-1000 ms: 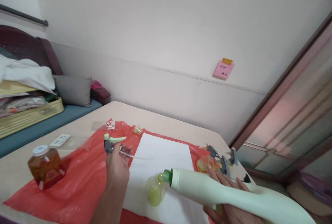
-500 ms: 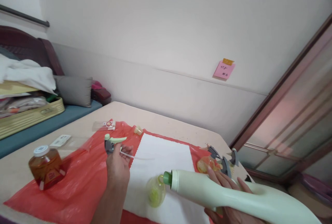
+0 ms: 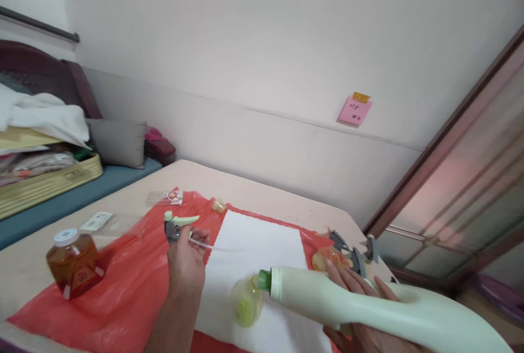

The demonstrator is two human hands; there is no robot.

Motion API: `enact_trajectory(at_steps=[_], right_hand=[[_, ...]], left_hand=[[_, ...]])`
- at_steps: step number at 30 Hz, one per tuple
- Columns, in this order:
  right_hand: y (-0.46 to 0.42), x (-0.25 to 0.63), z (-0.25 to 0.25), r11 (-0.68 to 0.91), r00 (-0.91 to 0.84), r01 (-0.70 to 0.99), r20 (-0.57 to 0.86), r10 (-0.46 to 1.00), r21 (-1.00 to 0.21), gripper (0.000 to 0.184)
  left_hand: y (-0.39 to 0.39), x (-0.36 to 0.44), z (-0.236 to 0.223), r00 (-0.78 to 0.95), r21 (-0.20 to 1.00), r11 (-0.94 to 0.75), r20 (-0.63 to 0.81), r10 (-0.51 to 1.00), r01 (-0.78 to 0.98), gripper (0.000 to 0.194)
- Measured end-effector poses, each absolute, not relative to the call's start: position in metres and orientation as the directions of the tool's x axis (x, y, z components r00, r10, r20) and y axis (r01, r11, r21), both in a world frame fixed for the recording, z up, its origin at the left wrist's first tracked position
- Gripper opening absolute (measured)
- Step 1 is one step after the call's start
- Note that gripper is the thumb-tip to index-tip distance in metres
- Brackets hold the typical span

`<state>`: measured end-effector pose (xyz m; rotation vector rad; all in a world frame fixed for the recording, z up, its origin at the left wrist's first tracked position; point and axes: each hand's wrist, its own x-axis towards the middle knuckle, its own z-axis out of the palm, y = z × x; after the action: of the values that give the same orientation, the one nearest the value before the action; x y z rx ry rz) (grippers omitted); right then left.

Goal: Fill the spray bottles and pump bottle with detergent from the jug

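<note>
My left hand [image 3: 190, 252] is closed around a grey and light-green spray nozzle [image 3: 172, 229], whose thin clear tube points to the right. On the right, my right hand [image 3: 360, 301] grips a large pale-green bottle [image 3: 311, 293], tilted nearly level with its green mouth toward the left. That mouth touches or almost touches the neck of a small clear bottle [image 3: 248, 304]. Greenish-yellow liquid shows in the small bottle, which stands on a white sheet [image 3: 262, 233]. Whether liquid is flowing cannot be made out.
Red plastic sheeting [image 3: 123, 271] covers part of the table [image 3: 196, 170]. A jar of amber liquid [image 3: 73, 263] stands at left, near a clear package [image 3: 96, 222]. Grey clamp-like parts [image 3: 356, 260] lie at right beside my hand. A pink note [image 3: 355, 111] hangs on the wall.
Both hands stay almost where they were, still holding the spray nozzle and the large bottle. The view has shifted only slightly.
</note>
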<state>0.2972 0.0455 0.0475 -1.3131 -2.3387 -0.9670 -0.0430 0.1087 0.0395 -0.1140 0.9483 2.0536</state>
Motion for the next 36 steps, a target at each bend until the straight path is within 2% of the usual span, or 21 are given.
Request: enact_trajectory(at_steps=[7,20,31,36], right_hand=[[0.046,0.300,0.046,0.341,-0.575,0.807,0.507,0.642,0.483,0.066],[0.045,0.291,0.055,0.365,-0.523,0.852,0.567,0.636,0.376,0.073],[0.047,0.291,0.052,0.358,-0.531,0.845,0.542,0.651,0.397,0.069],[0.050,0.294,0.050,0.368,-0.505,0.863,0.565,0.653,0.345,0.080]], left_hand=[[0.109,-0.043,0.039,-0.635,0.582,-0.355,-0.392,0.666,-0.731,0.019],[0.110,-0.043,0.041,-0.634,0.584,-0.347,-0.406,0.658,-0.734,0.018],[0.110,-0.043,0.041,-0.640,0.582,-0.357,-0.402,0.655,-0.731,0.018],[0.110,-0.044,0.039,-0.626,0.580,-0.339,-0.412,0.662,-0.741,0.019]])
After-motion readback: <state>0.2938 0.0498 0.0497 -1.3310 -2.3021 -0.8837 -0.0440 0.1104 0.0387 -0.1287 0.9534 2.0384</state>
